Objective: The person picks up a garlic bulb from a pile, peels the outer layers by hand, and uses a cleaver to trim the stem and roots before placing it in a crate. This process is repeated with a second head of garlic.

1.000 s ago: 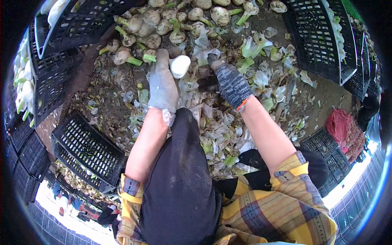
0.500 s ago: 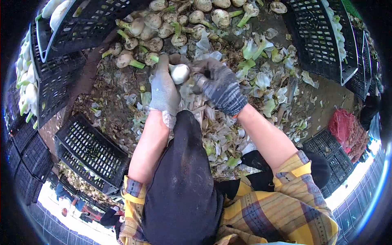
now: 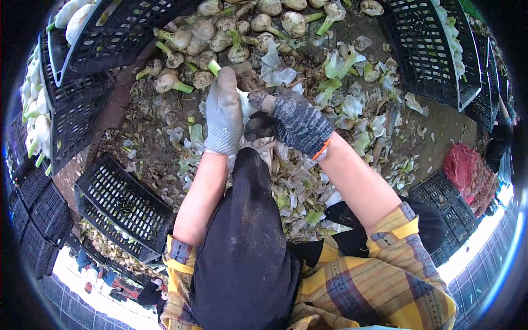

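A white bulb [image 3: 246,103] with a cut green stem is held between my two gloved hands, mostly hidden by them. My left hand [image 3: 224,113], in a light grey glove, wraps round it, and the green stem end pokes out above the fingers. On the bulb's right side lies my right hand [image 3: 289,116], in a dark striped glove, its fingers bent against it. Whether the right hand holds a tool cannot be made out. Just beyond my hands, a pile of soil-marked bulbs [image 3: 202,30] with green stems rests on the ground.
Peelings and leaf scraps [image 3: 352,104] cover the ground. Black crates of white bulbs stand at the left [image 3: 82,110] and right [image 3: 423,55]. Another black crate [image 3: 124,201] is at lower left. A red net sack [image 3: 462,173] lies right. People [image 3: 91,278] are far off, lower left.
My right hand has moved left onto the bulb and turned, now covering more of it. My left hand has turned slightly, with the bulb's stem now pointing up between the fingers.
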### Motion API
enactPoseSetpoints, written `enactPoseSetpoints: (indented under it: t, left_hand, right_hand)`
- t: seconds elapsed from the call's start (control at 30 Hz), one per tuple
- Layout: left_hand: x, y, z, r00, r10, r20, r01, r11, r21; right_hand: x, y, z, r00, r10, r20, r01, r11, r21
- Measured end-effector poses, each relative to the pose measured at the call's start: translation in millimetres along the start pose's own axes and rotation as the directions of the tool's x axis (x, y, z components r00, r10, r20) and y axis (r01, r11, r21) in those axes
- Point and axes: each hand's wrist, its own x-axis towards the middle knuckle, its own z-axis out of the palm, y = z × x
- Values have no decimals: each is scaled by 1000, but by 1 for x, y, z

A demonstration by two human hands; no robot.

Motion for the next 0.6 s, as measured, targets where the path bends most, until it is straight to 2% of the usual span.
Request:
enactPoseSetpoints:
  t: [0.13,0.23,0.3,0.37,0.4,0.47,0.5,0.6]
  left_hand:
    - [6,-10,-2,998,41,-40,-39,998,56]
    - [0,8,1,978,-205,-30,187,938,-291]
    - [1,5,1,981,-188,-47,167,942,-291]
    - [1,-1,1,984,-174,-45,153,942,-299]
    - [2,-1,1,981,-173,-87,148,960,-238]
    - [2,-2,4,972,-163,-168,145,983,-113]
    - [3,-3,3,974,-170,-149,150,979,-137]
    - [2,-8,2,978,-160,-132,139,978,-157]
  right_hand:
    - [-3,0,-4,1000,-10,2,10,997,-77]
    - [-9,0,-1,997,-68,-22,66,994,-81]
    - [-10,3,-2,994,-110,-2,110,993,-43]
    - [-2,13,-13,990,-140,-6,137,978,-157]
    - [-1,11,-11,988,-152,-8,147,966,-213]
    - [-6,6,-8,996,-59,-65,60,998,16]
    - [-9,-2,-2,997,-11,-83,22,991,134]
    - [-17,-17,20,958,-67,-280,31,991,-128]
